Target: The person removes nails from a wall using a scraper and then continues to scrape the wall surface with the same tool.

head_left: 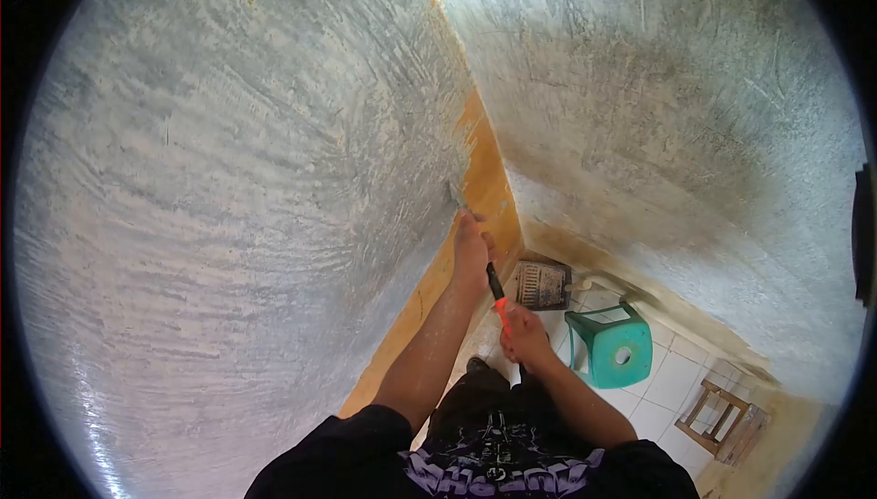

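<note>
A scraper-like tool (496, 283) with a black and orange handle lies between my two hands, slanting up to the left wall (274, 179). My right hand (525, 336) is closed around the orange part of the handle. Further up, my left hand (471, 248) is closed around the tool's upper part, close to the wall. The tool's head is mostly hidden by my fingers, at the border between the rough grey surface and a yellow-orange strip (489, 175) running to the corner.
The right wall (639, 115) is grey with brown stains and meets the left wall at a corner. On the white tile floor (656, 389) stand a dirty paint tray (543, 285), a green plastic stool (621, 353) and a small wooden stool (722, 419).
</note>
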The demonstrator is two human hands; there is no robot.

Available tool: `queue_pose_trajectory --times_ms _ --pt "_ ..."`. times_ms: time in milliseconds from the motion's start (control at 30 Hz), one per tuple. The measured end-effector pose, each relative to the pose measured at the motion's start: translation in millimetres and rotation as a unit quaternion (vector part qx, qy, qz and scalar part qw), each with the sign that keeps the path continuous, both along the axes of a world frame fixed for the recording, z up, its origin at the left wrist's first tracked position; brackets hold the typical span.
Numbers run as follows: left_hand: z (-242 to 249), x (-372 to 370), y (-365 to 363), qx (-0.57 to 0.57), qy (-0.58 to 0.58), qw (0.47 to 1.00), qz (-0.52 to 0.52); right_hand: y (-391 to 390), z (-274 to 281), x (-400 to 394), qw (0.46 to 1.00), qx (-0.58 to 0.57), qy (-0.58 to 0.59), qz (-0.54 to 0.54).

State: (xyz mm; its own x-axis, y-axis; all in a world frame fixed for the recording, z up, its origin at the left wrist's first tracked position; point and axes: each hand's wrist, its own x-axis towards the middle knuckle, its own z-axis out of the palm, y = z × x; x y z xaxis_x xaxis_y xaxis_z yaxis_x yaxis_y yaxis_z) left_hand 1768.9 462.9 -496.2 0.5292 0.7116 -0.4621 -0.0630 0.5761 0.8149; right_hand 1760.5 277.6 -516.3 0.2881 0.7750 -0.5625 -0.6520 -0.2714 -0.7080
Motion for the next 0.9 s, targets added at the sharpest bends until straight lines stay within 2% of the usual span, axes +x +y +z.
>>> queue_pose_trajectory --times_ms 200,300,367,400,500,600,700,800,900 --pt "8.6 40.1 16.7 0.047 0.013 0.998 -0.031 15.7 1.4 15.9 0.999 0.031 0.018 -0.036" --pt "-0.9 23.0 3.4 0.066 0.014 0.998 0.012 7.5 3.0 13.8 1.0 0.015 0.003 -0.021" --pt "-0.8 -6.1 2.9 0.0 -0.001 1.0 -0.001 -3.0 3.2 -6.8 1.0 0.002 -0.027 0.013" --pt "5.1 -12.5 3.9 -0.033 -0.005 0.999 -0.007 -2.8 20.6 -7.5 1.0 0.012 0.019 0.016" --pt "8.9 16.2 5.8 0.038 0.009 0.999 0.01 14.3 7.8 2.0 0.999 0.011 -0.015 -0.027" --pt "14.4 26.2 2.6 0.047 0.025 0.998 0.031 12.9 3.4 12.1 0.999 0.028 0.001 -0.015" --pt "10.8 3.0 -3.5 -0.007 0.005 0.999 0.038 1.1 4.8 -4.6 0.999 0.03 -0.017 0.01" --pt "8.9 7.6 4.9 0.003 0.011 1.0 0.017 8.2 2.9 -4.3 0.998 0.044 -0.053 0.003" --pt "11.3 27.7 6.1 0.075 0.029 0.997 0.02 14.9 7.7 13.0 0.999 0.033 -0.007 -0.015"
